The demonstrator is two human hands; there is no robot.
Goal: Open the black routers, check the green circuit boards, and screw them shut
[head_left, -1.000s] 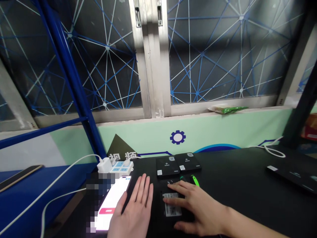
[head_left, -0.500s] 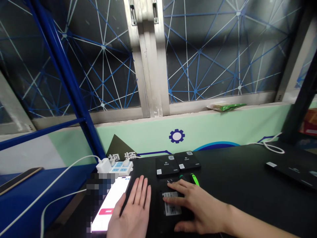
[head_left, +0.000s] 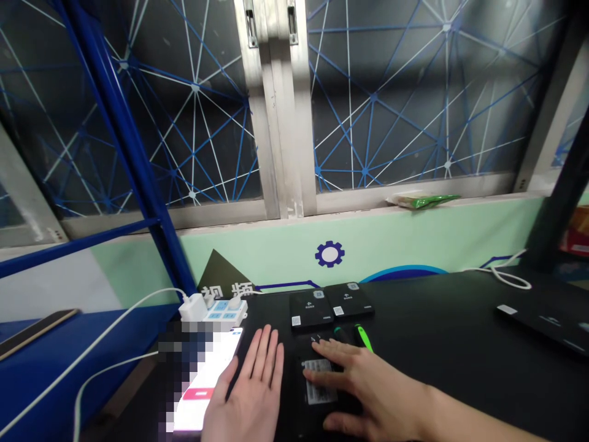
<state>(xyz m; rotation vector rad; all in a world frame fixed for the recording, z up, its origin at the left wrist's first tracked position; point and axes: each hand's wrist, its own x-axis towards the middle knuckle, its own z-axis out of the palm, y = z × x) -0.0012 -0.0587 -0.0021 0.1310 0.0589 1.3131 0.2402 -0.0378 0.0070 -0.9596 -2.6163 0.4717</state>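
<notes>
My left hand point(head_left: 251, 390) lies palm up with its fingers stretched out, holding nothing. Just to its left is a phone point(head_left: 209, 374) with a lit white screen and a red bar. My right hand point(head_left: 356, 383) is spread palm down over a black device point(head_left: 306, 414) with a grey printed label point(head_left: 319, 380), its fingertips on or just above it. Part of the device is hidden under that hand. Beyond the right fingers are small screws point(head_left: 316, 337), a bright green-handled tool point(head_left: 363, 337) and a darker green one point(head_left: 339, 333), both partly covered.
Two flat black boxes point(head_left: 310, 309) sit side by side farther back. A white power strip point(head_left: 227, 313) with plugs stands behind the phone. Another black box point(head_left: 547, 325) lies at the right. A second phone point(head_left: 37, 331) rests on the blue surface at far left.
My left hand has shifted slightly right and its palm shows a little more. My right hand stays nearly in place over the black device. The view has moved very slightly.
</notes>
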